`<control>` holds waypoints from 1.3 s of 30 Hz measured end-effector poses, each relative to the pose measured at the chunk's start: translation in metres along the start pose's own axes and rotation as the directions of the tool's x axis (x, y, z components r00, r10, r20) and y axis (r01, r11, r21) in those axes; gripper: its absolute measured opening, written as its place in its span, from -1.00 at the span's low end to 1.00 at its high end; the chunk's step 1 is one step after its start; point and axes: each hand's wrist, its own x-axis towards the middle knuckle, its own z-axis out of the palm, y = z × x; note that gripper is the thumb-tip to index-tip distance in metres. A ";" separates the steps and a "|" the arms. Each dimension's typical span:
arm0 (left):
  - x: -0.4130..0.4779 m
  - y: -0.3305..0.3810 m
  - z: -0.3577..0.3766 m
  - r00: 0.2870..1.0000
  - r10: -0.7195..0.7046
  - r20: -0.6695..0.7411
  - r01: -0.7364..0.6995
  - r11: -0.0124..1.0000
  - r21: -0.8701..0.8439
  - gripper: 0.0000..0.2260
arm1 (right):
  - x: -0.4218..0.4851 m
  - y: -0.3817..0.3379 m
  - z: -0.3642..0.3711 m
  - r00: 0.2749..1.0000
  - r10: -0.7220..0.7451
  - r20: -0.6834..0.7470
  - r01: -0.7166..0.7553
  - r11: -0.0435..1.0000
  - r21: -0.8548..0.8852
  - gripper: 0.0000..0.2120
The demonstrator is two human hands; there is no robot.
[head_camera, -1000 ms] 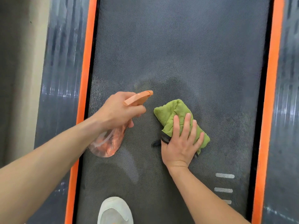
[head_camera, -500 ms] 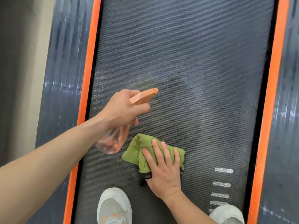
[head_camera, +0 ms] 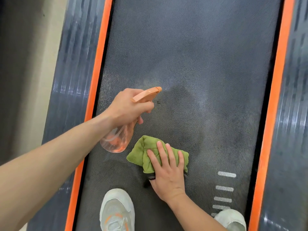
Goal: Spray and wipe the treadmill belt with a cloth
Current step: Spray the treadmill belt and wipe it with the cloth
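Treadmill belt (head_camera: 200, 47) filling mid-frame: firm, textured, damp-looking at centre. Spray bottle (head_camera: 116, 142) left of centre, probably light and slick; best taken at the neck, as gripped now by left hand (head_camera: 126, 107), fingers (head_camera: 145, 106) curled round the trigger. Soft folded cloth (head_camera: 140, 152) at lower centre, pressed flat under right hand (head_camera: 168, 179), fingers straight, slightly spread.

The left hand (head_camera: 126, 107) hides the neck and trigger of the spray bottle (head_camera: 116, 142). The right hand (head_camera: 168, 177) covers part of the green cloth (head_camera: 141, 154). Below that hand, the left shoe (head_camera: 116, 210) and right shoe (head_camera: 233, 219) are cut off.
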 end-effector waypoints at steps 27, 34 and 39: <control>-0.052 -0.045 -0.037 0.978 -0.190 -0.086 0.200 0.971 0.129 -0.82 | 0.015 0.005 -0.006 0.996 -0.081 0.022 0.083 0.994 -0.070 -0.36; -0.074 -0.051 -0.043 0.973 -0.206 -0.105 0.219 0.967 0.128 -0.83 | 0.063 0.010 -0.022 0.995 -0.098 0.037 0.100 0.992 -0.073 -0.34; -0.085 -0.060 -0.042 0.964 -0.242 -0.108 0.251 0.965 0.077 -0.89 | 0.060 0.009 -0.024 0.983 -0.172 0.070 0.180 0.975 -0.133 -0.22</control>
